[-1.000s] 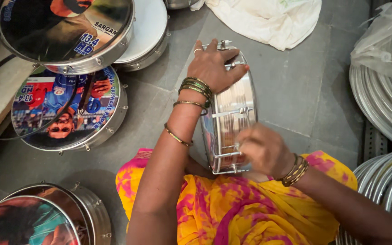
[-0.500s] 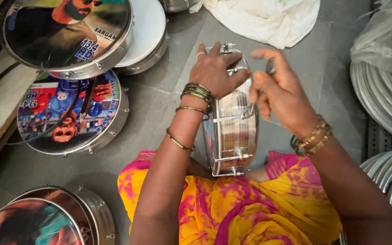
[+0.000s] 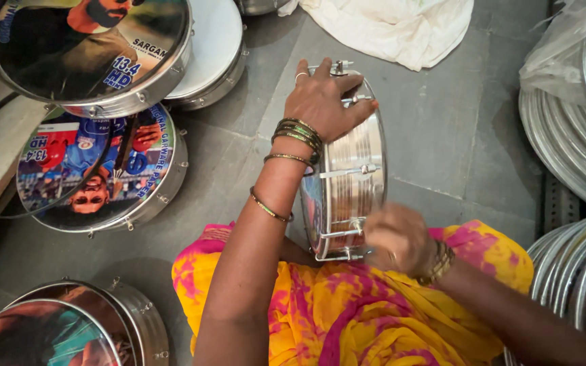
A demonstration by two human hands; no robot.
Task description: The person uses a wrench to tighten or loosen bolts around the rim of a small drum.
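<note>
Blurring right hand point(image 3: 396, 238), drum point(image 3: 347, 183) half hidden

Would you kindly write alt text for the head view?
A person's left hand steadies a shiny metal drum on edge above their lap while the right hand works at its lower rim. Picture-faced drums lie on the grey floor.
</note>
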